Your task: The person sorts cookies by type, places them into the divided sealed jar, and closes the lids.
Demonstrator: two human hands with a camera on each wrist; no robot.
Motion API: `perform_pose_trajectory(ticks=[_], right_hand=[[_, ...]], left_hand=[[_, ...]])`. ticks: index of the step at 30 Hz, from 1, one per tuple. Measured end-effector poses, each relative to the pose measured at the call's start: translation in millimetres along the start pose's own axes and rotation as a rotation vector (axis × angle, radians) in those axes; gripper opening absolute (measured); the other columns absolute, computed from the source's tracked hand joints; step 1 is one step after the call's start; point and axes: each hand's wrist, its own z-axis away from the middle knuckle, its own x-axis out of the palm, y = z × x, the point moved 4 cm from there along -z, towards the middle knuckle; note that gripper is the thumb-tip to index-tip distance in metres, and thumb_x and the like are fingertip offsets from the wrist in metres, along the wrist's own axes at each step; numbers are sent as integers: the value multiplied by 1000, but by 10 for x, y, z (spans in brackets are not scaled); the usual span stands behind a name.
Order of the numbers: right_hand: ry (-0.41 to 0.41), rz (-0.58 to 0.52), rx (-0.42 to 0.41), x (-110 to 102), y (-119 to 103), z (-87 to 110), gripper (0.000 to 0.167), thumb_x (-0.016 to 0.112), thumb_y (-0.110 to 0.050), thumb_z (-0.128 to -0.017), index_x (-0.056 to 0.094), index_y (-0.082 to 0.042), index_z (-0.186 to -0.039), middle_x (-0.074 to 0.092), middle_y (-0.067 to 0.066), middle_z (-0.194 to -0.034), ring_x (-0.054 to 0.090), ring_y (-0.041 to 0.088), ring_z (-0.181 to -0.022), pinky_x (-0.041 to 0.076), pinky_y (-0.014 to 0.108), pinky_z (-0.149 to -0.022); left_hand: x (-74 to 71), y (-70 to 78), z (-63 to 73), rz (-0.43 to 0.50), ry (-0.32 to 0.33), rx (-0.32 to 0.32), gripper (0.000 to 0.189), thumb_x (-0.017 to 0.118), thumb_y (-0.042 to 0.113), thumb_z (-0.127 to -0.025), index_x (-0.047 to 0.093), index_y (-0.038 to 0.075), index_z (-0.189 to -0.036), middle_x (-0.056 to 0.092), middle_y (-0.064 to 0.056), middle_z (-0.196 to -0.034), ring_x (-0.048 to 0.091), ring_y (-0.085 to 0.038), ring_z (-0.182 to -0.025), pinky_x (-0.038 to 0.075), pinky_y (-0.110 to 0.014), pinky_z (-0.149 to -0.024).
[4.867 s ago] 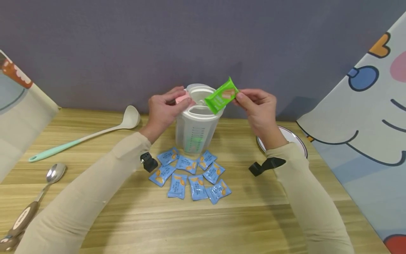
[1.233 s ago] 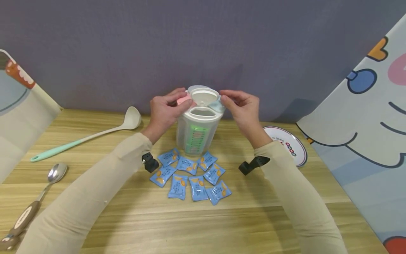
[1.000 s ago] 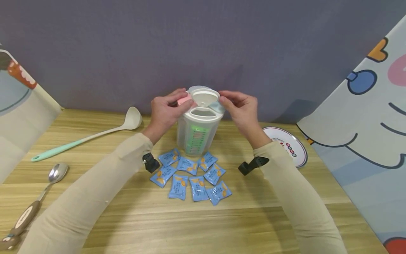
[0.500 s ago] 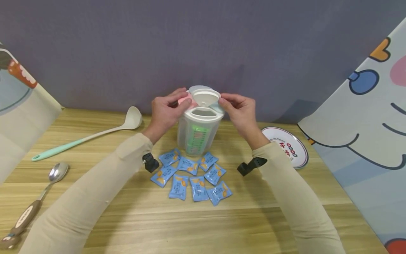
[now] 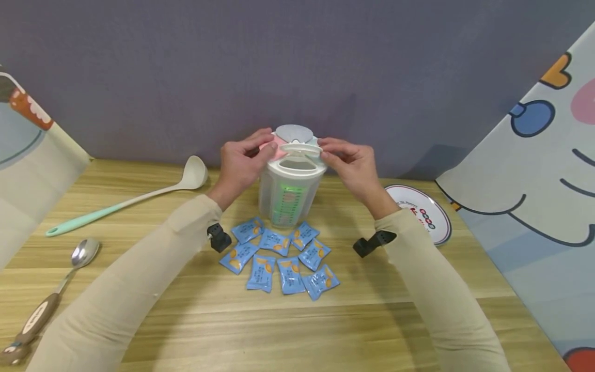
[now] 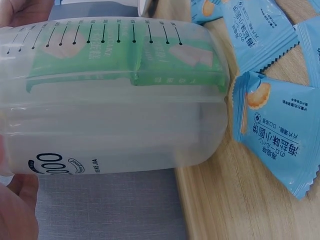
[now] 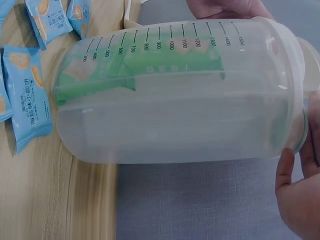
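Observation:
A translucent storage container (image 5: 288, 201) with a printed measuring scale stands upright at the table's back. Green snack packets (image 6: 100, 55) show through its wall in the wrist views. Its lid has pink, pale blue and grey flaps; the front white flap (image 5: 302, 149) stands half lowered over the opening (image 5: 297, 163). My left hand (image 5: 241, 163) grips the lid's left edge by the pink flap (image 5: 280, 150). Opposite, my right hand (image 5: 353, 165) holds the lid's right edge, thumb at the end of the white flap. Several blue biscuit packets (image 5: 290, 275) lie before the container.
A ladle (image 5: 125, 201) with a mint handle lies at the left, and a metal spoon (image 5: 56, 289) with a brown handle is nearer the front. A white plate (image 5: 418, 206) sits at the right, partly behind my right forearm. A grey wall (image 5: 297, 62) rises behind the container.
Earlier my right hand held a green packet over the opening; that packet has left my hand, and more green shows inside. The front flap, raised half a second ago, has tipped forward and down.

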Motion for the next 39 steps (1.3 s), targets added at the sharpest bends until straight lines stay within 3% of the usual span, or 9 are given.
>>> perform_pose_trajectory(ticks=[9, 27, 39], right_hand=[[-81, 15, -26, -11, -22, 30, 11, 64, 19, -79, 65, 18, -90, 64, 22, -111, 57, 29, -110, 50, 31, -84], [-147, 117, -49, -17, -49, 58, 11, 66, 20, -76, 67, 17, -86, 60, 24, -118, 55, 27, -114, 47, 30, -91], [-159, 27, -12, -37, -18, 88, 11, 67, 18, -77, 67, 16, -88, 59, 22, -122, 51, 30, -118, 45, 33, -94]], left_hand=[[-13, 20, 11, -9, -11, 4, 23, 68, 3, -85, 68, -10, -105, 61, -18, -120, 58, -17, -112, 49, -29, -87], [-24, 20, -4, -5, -6, 38, 23, 69, 1, -84, 67, -12, -104, 62, -20, -116, 59, -20, -111, 48, -25, -87], [-18, -4, -2, -32, -17, -9, 25, 69, 5, -86, 68, -8, -107, 61, -17, -119, 57, -17, -113, 48, -25, -88]])
